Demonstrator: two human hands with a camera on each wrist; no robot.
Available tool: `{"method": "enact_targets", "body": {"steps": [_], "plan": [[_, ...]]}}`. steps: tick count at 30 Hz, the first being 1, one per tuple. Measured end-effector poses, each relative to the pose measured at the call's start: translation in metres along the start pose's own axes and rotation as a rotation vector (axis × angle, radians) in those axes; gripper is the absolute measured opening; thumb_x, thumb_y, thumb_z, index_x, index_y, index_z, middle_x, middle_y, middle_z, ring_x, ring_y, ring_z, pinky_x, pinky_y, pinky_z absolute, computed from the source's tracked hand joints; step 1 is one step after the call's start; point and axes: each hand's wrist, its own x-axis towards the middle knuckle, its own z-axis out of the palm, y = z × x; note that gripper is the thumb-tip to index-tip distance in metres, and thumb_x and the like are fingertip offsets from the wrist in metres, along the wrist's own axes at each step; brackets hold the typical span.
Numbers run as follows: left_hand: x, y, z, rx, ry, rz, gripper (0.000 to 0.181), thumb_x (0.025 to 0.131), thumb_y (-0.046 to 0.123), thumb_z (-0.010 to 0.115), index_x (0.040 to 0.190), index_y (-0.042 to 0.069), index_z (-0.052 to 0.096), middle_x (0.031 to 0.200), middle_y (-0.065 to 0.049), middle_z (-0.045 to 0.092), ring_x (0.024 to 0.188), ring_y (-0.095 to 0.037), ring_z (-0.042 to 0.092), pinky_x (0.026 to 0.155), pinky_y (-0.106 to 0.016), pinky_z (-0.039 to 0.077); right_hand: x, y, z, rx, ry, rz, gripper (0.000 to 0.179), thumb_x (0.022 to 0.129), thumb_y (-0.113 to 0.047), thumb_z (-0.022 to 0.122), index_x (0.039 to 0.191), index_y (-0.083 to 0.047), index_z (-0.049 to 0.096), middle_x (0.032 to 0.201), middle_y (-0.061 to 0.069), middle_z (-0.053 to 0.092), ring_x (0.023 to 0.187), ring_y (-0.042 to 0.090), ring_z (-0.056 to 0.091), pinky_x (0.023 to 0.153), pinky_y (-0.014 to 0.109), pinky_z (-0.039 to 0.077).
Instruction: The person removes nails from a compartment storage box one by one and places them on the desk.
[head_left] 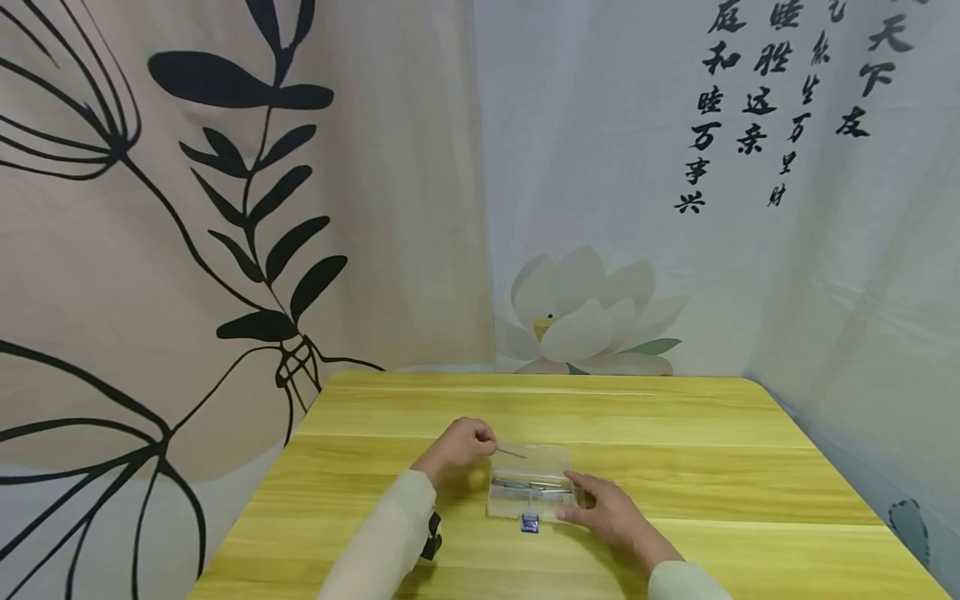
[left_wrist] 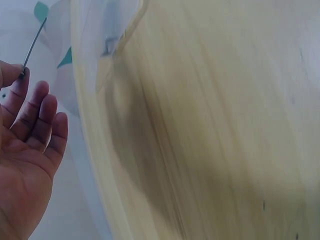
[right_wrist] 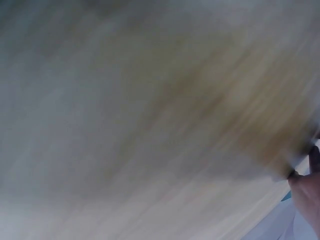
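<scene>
A clear plastic box (head_left: pixel 510 506) with its lid (head_left: pixel 551 457) raised at the back stands on the table. Inside it lie several thin metal tools (head_left: pixel 536 486). My left hand (head_left: pixel 459 446) is just left of the lid, pinching a thin metal rod (left_wrist: pixel 34 45) between thumb and index finger. The rod points right, overlapping the lid in the head view; the other fingers are loosely bent. At the box's right end, my right hand (head_left: pixel 606 506) grips it, thumb at the front corner and fingers at the back. The right wrist view is badly blurred.
A small blue label or latch (head_left: pixel 530 523) shows at the box's front edge. The yellow wooden table (head_left: pixel 712 475) extends to both sides. Behind it hangs a printed curtain (head_left: pixel 405 208) with plants, a lotus and written characters.
</scene>
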Motion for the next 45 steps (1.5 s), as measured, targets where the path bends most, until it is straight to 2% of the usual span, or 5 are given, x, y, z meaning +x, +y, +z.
{"method": "enact_targets", "body": {"steps": [9, 24, 28, 38, 45], "plan": [[-0.006, -0.014, -0.021, 0.029, 0.024, 0.008, 0.015, 0.097, 0.014, 0.062, 0.098, 0.004, 0.072, 0.098, -0.001, 0.065, 0.083, -0.017, 0.054, 0.075, -0.036, 0.047, -0.001, 0.001, 0.0, -0.012, 0.006, 0.008, 0.075, 0.083, -0.046, 0.077, 0.143, -0.009, 0.053, 0.141, 0.024, 0.051, 0.13, 0.048, 0.044, 0.105, 0.063, 0.032], [-0.024, -0.05, -0.047, 0.017, 0.081, -0.068, 0.017, 0.098, 0.016, 0.062, 0.096, 0.001, 0.072, 0.096, -0.001, 0.063, 0.082, -0.018, 0.051, 0.073, -0.036, 0.044, 0.0, -0.001, 0.0, -0.008, 0.006, -0.003, 0.075, 0.083, -0.046, 0.076, 0.144, -0.009, 0.052, 0.142, 0.023, 0.05, 0.131, 0.048, 0.043, 0.105, 0.064, 0.031], [-0.03, -0.055, -0.05, 0.019, 0.082, -0.073, 0.017, 0.098, 0.013, 0.062, 0.094, 0.0, 0.071, 0.097, -0.003, 0.063, 0.081, -0.019, 0.051, 0.07, -0.036, 0.043, -0.001, -0.002, 0.001, -0.008, 0.008, 0.005, 0.075, 0.083, -0.046, 0.076, 0.144, -0.009, 0.052, 0.142, 0.023, 0.051, 0.131, 0.048, 0.043, 0.105, 0.064, 0.031], [-0.036, -0.064, -0.05, 0.01, 0.075, -0.133, 0.016, 0.099, 0.013, 0.061, 0.092, 0.001, 0.07, 0.089, -0.002, 0.06, 0.074, -0.018, 0.048, 0.065, -0.033, 0.04, -0.002, -0.003, 0.0, -0.01, 0.006, -0.005, 0.074, 0.084, -0.043, 0.077, 0.143, -0.006, 0.053, 0.141, 0.024, 0.051, 0.13, 0.049, 0.044, 0.105, 0.064, 0.031], [-0.039, -0.069, -0.051, 0.033, 0.082, -0.148, 0.014, 0.098, 0.015, 0.064, 0.094, 0.005, 0.072, 0.097, -0.003, 0.063, 0.081, -0.018, 0.052, 0.068, -0.034, 0.044, -0.001, -0.003, 0.0, -0.023, 0.009, -0.007, 0.075, 0.084, -0.045, 0.077, 0.143, -0.007, 0.053, 0.141, 0.023, 0.051, 0.13, 0.048, 0.044, 0.105, 0.063, 0.032]]}}
